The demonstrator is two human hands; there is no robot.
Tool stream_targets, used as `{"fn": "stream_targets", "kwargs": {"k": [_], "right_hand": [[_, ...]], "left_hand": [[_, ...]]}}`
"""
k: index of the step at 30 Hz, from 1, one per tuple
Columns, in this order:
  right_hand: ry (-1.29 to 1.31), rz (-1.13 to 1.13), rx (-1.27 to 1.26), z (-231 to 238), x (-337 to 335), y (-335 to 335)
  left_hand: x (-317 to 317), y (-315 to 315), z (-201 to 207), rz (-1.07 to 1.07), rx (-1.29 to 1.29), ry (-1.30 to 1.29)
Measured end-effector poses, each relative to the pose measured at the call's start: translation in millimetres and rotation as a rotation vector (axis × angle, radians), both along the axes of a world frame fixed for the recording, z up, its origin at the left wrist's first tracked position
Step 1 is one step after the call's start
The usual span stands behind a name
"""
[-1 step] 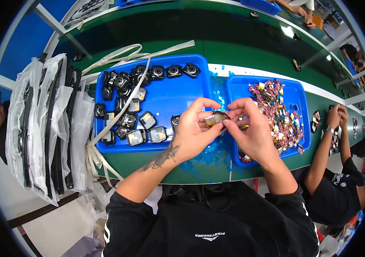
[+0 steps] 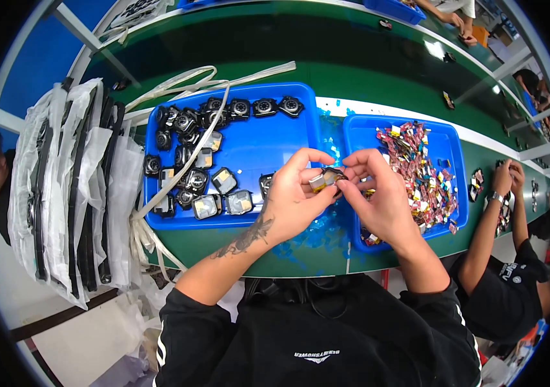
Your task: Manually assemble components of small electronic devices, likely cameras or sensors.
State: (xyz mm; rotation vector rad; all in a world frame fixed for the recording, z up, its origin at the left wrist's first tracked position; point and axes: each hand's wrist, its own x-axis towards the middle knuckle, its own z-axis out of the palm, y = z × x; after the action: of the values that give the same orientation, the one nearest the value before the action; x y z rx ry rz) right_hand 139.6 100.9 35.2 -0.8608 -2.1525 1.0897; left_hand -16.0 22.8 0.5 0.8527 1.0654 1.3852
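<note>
My left hand (image 2: 297, 193) and my right hand (image 2: 378, 190) meet over the gap between two blue trays. Together they pinch a small square part (image 2: 326, 178) with a dark body and a yellowish face; fingertips hide most of it. The left blue tray (image 2: 268, 138) holds several small black round and square parts (image 2: 191, 161) along its left and back sides. The right blue tray (image 2: 446, 145) is filled with a heap of small pink and yellow pieces (image 2: 420, 171).
The trays sit on a green workbench (image 2: 301, 58). White straps (image 2: 184, 87) trail over the left tray. Clear bags with black strips (image 2: 71, 187) hang at the left. A co-worker's hands (image 2: 507, 177) work at the right, and blue film scraps (image 2: 310, 235) lie at the near edge.
</note>
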Motion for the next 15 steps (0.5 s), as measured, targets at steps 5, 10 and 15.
{"fn": "stream_targets", "kwargs": {"k": [5, 10, 15], "right_hand": [[-0.088, 0.087, -0.073, 22.2, -8.8, 58.5], [-0.330, -0.241, 0.160, -11.1, -27.5, 211.6], [-0.335, -0.358, 0.063, -70.6, -38.9, 239.0]], "left_hand": [[-17.6, -1.1, 29.4, 0.178, 0.092, 0.764], [-83.3, -22.8, 42.6, 0.265, -0.123, 1.652], [-97.3, -50.0, 37.6, 0.121, -0.499, 1.632]]}}
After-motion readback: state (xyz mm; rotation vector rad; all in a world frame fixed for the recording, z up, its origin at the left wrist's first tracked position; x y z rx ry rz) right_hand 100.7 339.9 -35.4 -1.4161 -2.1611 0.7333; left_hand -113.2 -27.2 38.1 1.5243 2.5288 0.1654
